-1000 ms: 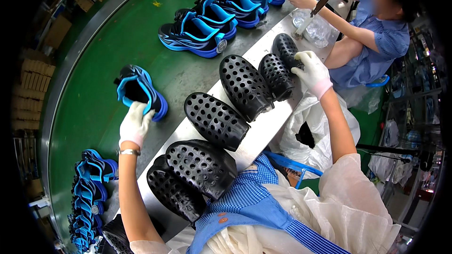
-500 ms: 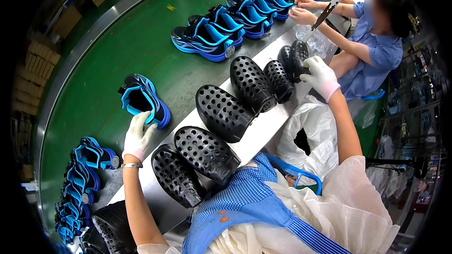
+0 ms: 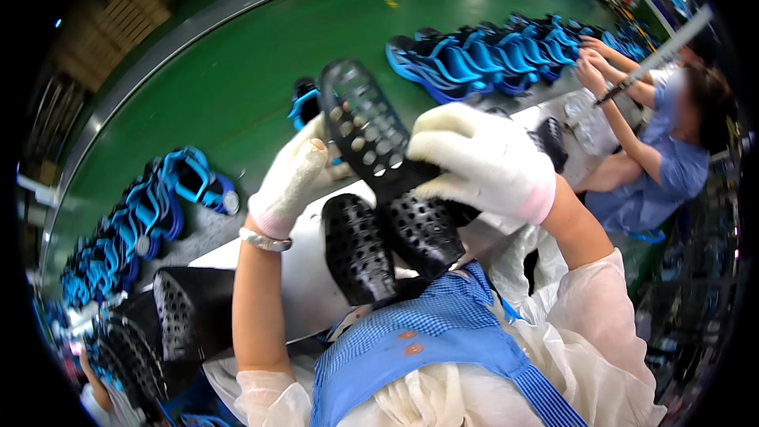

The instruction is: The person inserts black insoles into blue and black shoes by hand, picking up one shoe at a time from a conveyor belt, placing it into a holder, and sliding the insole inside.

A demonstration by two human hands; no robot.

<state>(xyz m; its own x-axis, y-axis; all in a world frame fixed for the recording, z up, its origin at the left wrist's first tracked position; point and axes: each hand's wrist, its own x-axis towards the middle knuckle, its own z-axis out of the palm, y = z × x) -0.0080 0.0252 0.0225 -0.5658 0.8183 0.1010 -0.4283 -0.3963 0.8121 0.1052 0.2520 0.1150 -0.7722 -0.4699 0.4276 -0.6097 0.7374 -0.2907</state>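
Both my hands wear white gloves. My right hand (image 3: 474, 160) grips a black perforated shoe form (image 3: 360, 122) raised close to the camera, tilted up to the left. My left hand (image 3: 291, 178) touches the form's left edge from below. Under them, two more black perforated forms (image 3: 357, 247) lie on the white ledge (image 3: 296, 269) in front of me. A blue and black sneaker (image 3: 304, 101) sits on the green belt just behind the raised form, partly hidden.
A green conveyor belt (image 3: 237, 79) curves past. Rows of blue sneakers (image 3: 490, 59) lie at the back right and at the left (image 3: 134, 221). A person in blue (image 3: 656, 166) works at the right. More black forms (image 3: 158, 324) lie at the lower left.
My right hand has lifted a black form from the ledge up toward the camera. My left hand has left the blue sneaker and come up to the form. The view has tilted closer.
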